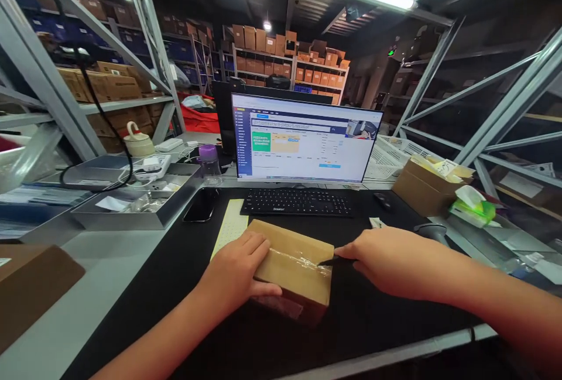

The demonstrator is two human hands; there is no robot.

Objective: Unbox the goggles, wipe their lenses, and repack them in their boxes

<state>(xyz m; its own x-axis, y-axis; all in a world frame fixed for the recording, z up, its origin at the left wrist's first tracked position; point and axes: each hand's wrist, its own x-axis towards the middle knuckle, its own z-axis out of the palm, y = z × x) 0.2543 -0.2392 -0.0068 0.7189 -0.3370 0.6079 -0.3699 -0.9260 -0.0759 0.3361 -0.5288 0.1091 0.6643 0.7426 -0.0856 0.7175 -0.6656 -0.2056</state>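
A small brown cardboard box (294,260) with clear tape along its top sits on the black desk mat (175,286). My left hand (239,266) grips its left end, fingers over the top and thumb near the front edge. At the right end, my right hand (373,254) is closed around a knife (327,262); only its dark, thin tip shows, touching the tape, and the handle is hidden in the fist. Behind the box, a yellow sheet (230,228) lies partly under the keyboard (298,201).
A lit monitor (307,146) stands behind the keyboard. To the left are a phone (201,204), a grey tray (132,216) and another carton (35,286). On the right are a mouse (381,201), a scanner (431,231), an open carton (421,192) and a green tissue pack (474,209).
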